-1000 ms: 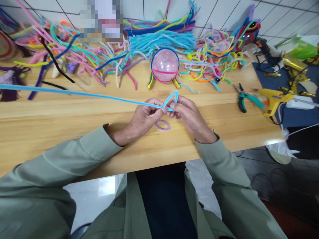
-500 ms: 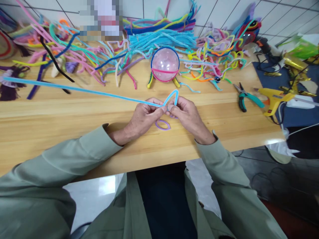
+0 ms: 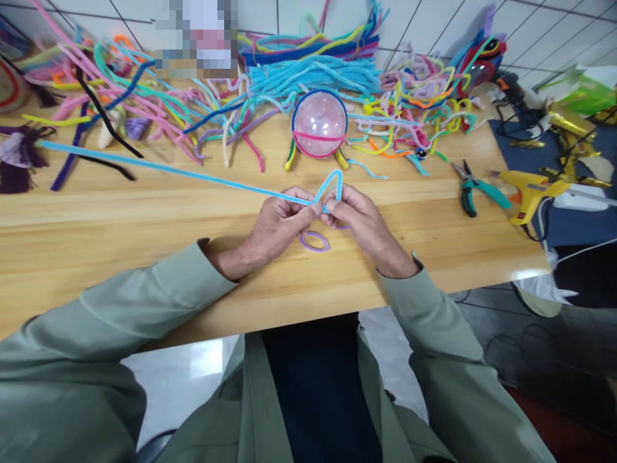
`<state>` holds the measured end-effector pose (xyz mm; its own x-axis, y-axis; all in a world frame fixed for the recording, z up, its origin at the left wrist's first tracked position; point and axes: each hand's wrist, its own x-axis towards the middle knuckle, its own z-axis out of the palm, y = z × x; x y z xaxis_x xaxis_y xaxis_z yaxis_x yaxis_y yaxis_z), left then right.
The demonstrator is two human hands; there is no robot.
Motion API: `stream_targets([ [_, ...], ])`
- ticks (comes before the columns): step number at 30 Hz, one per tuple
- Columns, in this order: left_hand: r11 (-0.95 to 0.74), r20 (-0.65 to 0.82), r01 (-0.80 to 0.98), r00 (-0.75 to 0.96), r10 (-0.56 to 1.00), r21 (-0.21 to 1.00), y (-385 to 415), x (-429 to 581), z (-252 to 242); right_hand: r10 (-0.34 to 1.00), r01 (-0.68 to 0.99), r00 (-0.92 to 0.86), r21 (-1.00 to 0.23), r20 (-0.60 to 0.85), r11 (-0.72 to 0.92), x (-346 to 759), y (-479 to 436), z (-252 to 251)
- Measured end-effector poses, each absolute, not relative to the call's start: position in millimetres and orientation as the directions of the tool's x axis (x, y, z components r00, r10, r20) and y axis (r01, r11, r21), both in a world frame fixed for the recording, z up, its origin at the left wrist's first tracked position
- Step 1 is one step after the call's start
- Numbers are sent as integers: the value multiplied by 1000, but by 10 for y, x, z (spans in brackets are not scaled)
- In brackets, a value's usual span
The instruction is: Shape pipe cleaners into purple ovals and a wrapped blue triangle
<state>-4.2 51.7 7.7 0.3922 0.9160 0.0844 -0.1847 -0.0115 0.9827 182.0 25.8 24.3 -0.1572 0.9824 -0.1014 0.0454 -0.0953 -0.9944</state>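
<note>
In the head view, the left hand (image 3: 277, 228) and right hand (image 3: 366, 222) grasp one light-blue pipe cleaner (image 3: 216, 180) in their fingers, above the middle of the desk (image 3: 144, 244), its tail stretching left. One purple loop (image 3: 315, 250) lies nearer, one clear ball (image 3: 320, 122) farther; one pair of pliers (image 3: 489, 190) and one glue gun (image 3: 537, 193) lie right.

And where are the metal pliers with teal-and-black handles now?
In the head view, the pliers lie on the light wooden table, right of the person's right hand and just left of the yellow glue gun.
</note>
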Motion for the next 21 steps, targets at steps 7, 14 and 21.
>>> stream_targets([
  [7,4,68,-175,404,912,985,501,-34,84,992,116,-114,-992,-58,-45,1798,261,232],
  [14,-2,67,-163,395,916,987,510,-41,56,988,85,-136,-995,-69,-58,1826,251,230],
  [21,-1,72,-175,402,913,985,515,-33,60,991,96,-114,-994,-64,-53,1810,252,277],
])
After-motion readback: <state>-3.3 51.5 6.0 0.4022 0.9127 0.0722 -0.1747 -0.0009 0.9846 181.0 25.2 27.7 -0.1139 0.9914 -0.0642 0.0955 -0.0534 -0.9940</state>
